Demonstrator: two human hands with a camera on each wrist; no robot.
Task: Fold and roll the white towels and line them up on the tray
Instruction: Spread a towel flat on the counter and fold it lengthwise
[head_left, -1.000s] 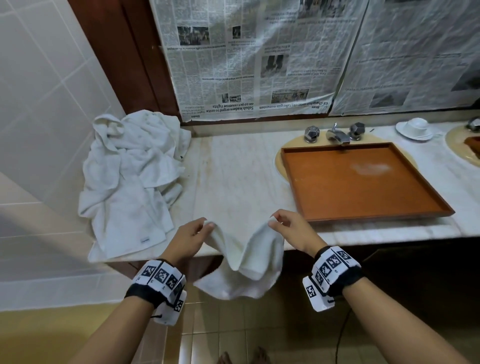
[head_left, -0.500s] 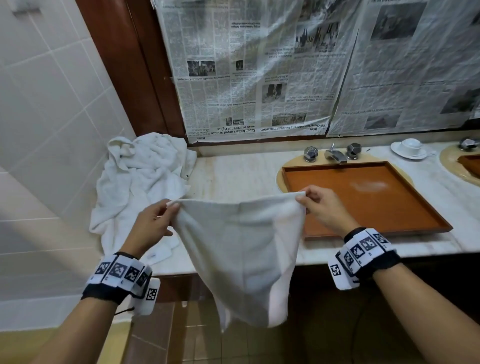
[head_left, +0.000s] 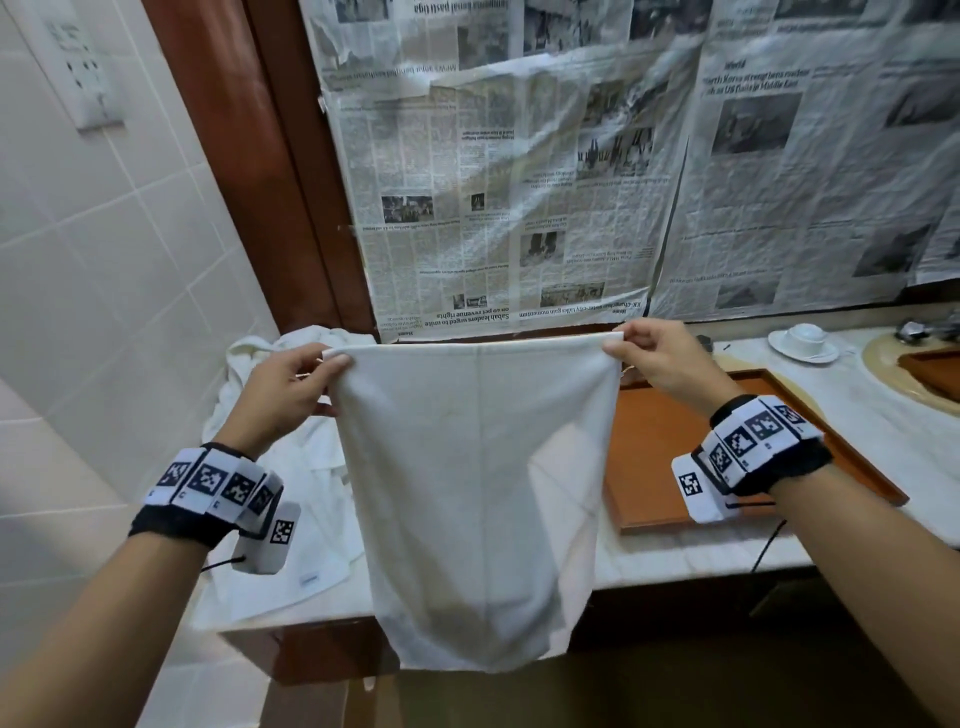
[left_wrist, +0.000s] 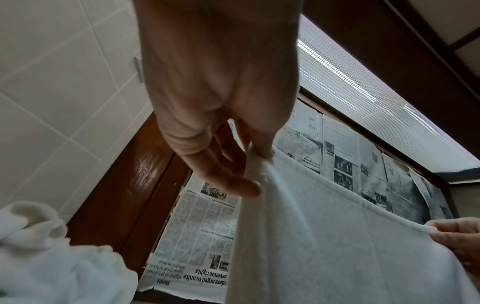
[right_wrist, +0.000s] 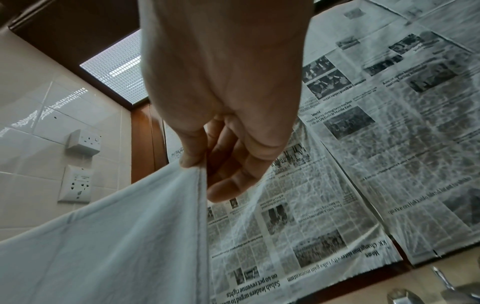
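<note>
Overhead, white towel (head_left: 478, 499) stretched flat, top corners pinched, creased centre

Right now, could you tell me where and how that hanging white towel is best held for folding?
By its two top corners, from either side, as now: the left hand and right hand pinch them, so the towel hangs flat with its top edge taut.
</note>
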